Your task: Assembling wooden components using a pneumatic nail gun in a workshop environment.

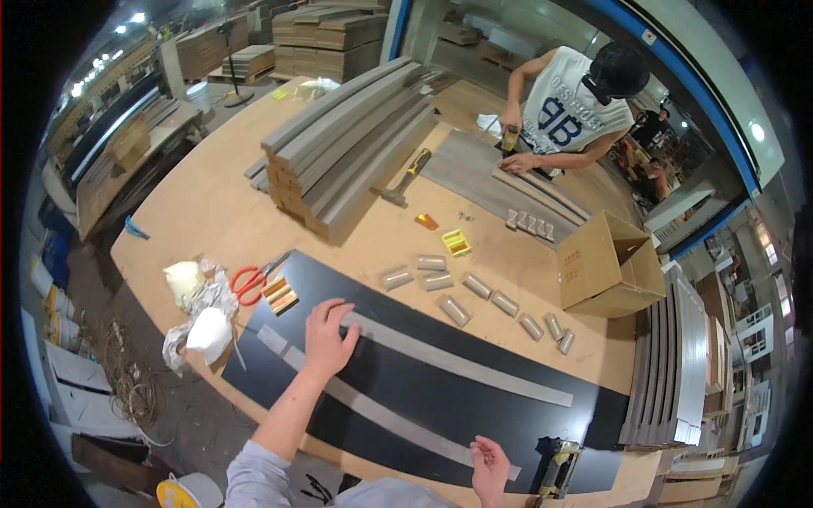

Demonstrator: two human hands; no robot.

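A long black panel (423, 372) lies on the wooden workbench (212, 203) in front of me, with two grey strips on it. My left hand (329, 336) presses flat on the black panel between the far grey strip (474, 362) and the near grey strip (373, 406), fingers spread. My right hand (491, 467) hovers at the right end of the near strip, fingers curled, and I cannot tell whether something small is pinched in it. A nail gun (559, 470) rests on the panel just right of that hand.
Several short grey blocks (474, 288) lie beyond the panel. Red scissors (254, 279), crumpled bags (199, 313), an open cardboard box (605, 267), a hammer (406, 178) and a stack of long grey boards (356, 144) are on the bench. Another person (567, 102) works at the far side.
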